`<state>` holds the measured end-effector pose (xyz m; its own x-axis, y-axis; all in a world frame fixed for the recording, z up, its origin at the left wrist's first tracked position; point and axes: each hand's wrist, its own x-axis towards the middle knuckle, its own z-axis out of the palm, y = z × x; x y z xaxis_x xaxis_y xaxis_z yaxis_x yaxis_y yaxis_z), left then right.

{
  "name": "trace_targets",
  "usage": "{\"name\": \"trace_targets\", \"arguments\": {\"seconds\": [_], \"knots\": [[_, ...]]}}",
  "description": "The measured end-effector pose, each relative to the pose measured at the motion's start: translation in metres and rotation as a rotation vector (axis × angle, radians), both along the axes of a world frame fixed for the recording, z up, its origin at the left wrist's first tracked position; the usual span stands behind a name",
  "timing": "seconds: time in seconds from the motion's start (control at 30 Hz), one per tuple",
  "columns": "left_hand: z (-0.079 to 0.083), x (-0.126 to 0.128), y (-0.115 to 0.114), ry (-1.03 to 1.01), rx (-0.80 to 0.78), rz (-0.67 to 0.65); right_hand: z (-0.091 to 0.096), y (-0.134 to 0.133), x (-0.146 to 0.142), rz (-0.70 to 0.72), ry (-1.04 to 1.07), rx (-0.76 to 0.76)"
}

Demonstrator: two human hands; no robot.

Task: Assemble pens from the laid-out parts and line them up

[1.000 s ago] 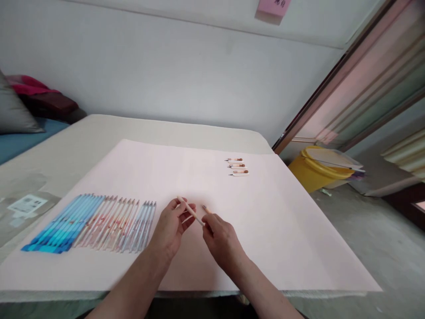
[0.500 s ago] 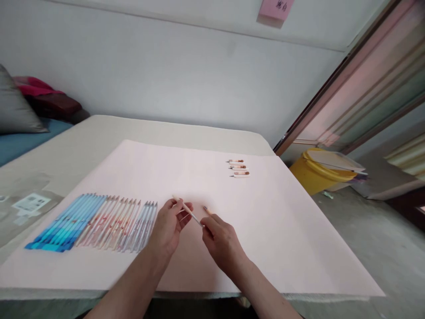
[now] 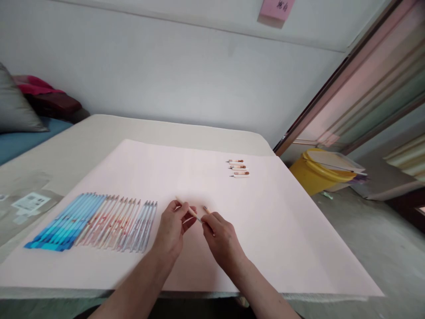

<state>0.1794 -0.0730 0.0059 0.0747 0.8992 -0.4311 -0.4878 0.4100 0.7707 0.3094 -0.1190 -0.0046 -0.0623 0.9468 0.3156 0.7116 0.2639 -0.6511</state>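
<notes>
My left hand (image 3: 172, 230) pinches a thin pale pen barrel (image 3: 187, 208) that slants up to the left above the pink sheet (image 3: 282, 230). My right hand (image 3: 221, 239) is closed on the barrel's lower right end, and a small orange-and-grey pen piece (image 3: 206, 209) sticks out above its fingers. A neat row of several pens (image 3: 93, 221), blue ones at the left, then pink, then pale blue-grey, lies on the sheet to the left of my hands. Three small pen caps (image 3: 238, 167) lie at the far right of the sheet.
The pink sheet covers a beige table (image 3: 99, 133). A clear plastic bag with a label (image 3: 28, 204) lies at the table's left edge. A yellow bucket (image 3: 315, 170) stands on the floor at the right. Cushions (image 3: 33, 102) lie at the far left.
Both hands stay joined on the pen barrel, with only small shifts of the fingers and of the barrel's tilt. The camera view has drifted slightly.
</notes>
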Motion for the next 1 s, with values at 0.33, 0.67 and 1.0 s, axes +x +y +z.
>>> {"name": "trace_targets", "arguments": {"seconds": [0.33, 0.67, 1.0], "knots": [[0.000, -0.002, 0.002, 0.025, -0.021, 0.024, 0.005, 0.000, 0.007, 0.002, -0.148, -0.049], [0.002, -0.006, 0.008, 0.039, 0.029, 0.145, 0.013, 0.002, 0.006, -0.003, 0.184, -0.215], [-0.003, -0.001, 0.001, 0.043, 0.021, -0.013, 0.004, 0.006, 0.003, -0.087, 0.426, -0.426]]}}
